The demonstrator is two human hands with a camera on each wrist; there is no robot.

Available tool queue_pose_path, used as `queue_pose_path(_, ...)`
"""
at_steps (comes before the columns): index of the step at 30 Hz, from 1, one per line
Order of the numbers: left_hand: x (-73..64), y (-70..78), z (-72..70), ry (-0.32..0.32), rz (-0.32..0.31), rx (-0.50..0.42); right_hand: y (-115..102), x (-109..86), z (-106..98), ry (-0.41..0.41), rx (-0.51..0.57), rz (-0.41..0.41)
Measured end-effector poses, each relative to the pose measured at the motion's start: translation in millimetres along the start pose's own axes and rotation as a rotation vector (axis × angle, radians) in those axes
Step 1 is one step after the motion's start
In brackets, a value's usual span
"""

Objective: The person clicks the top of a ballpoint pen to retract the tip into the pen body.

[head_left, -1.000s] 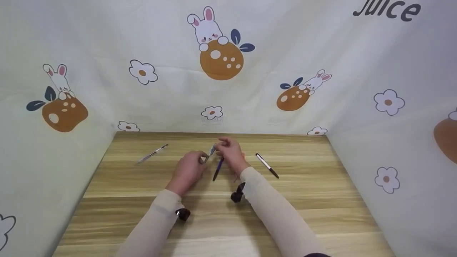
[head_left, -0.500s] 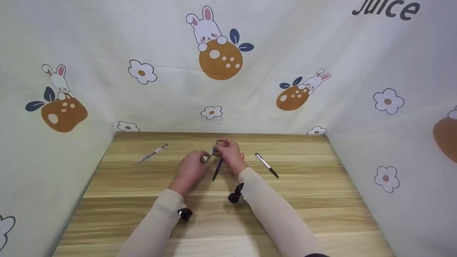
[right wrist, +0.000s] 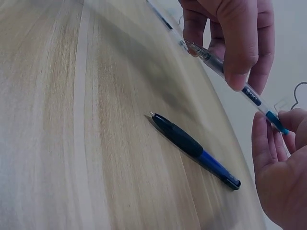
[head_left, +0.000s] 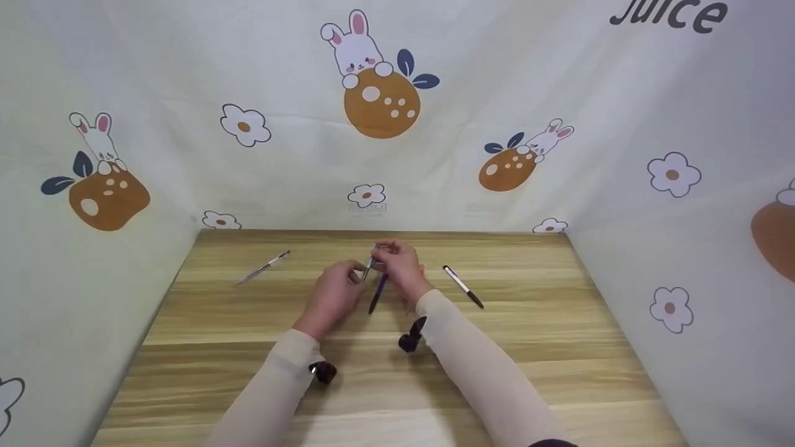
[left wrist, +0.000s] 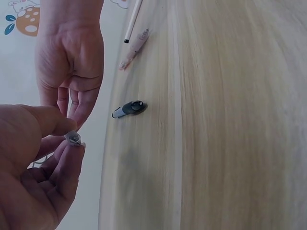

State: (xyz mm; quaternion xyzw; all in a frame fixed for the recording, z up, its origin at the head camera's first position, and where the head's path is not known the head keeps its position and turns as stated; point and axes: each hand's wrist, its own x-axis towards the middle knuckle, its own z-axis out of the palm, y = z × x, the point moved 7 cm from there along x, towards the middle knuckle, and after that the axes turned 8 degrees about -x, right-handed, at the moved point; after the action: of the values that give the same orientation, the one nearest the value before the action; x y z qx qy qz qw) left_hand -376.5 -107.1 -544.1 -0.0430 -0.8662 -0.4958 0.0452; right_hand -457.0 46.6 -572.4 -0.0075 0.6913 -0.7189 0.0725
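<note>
Both hands hold one clear gel pen (right wrist: 252, 95) with a teal end, slanted above the table. My left hand (head_left: 338, 288) pinches its barrel near the tip between thumb and fingers. The teal end is pinched by my right hand (head_left: 400, 267), which hides part of it in the head view. From the left wrist, only the tip end of the gel pen (left wrist: 73, 138) shows between thumb and finger. Under the hands, a blue ballpoint pen (right wrist: 192, 146) with a black grip lies on the table, its point out.
On the wood-grain table (head_left: 366, 397), a clear pen (head_left: 264, 268) lies at the left and a white and black pen (head_left: 463, 287) at the right. A pinkish pen (left wrist: 135, 49) lies beyond the blue one. Printed cloth walls (head_left: 298, 167) stand at the back and sides.
My left hand has shifted slightly right, closer to the right hand. The gel pen stands a little steeper between them, and the right fingers have moved onto its end. The pens on the table stay put.
</note>
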Motion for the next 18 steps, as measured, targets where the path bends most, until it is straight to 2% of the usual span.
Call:
queue_pose_path(9,0.3,-1.7,7.7,-0.012,-0.053,-0.207,-7,-1.1,-8,-0.023,-0.022,-0.033)
queue_pose_path(12,-0.9,-1.8,12.5,-0.026,-0.079,-0.279,-10,-3.1,-12,-0.041,-0.027,-0.048)
queue_pose_path(18,-5.2,-0.6,25.1,-0.048,-0.091,-0.423,-14,-9.8,-22,-0.069,-0.044,-0.062)
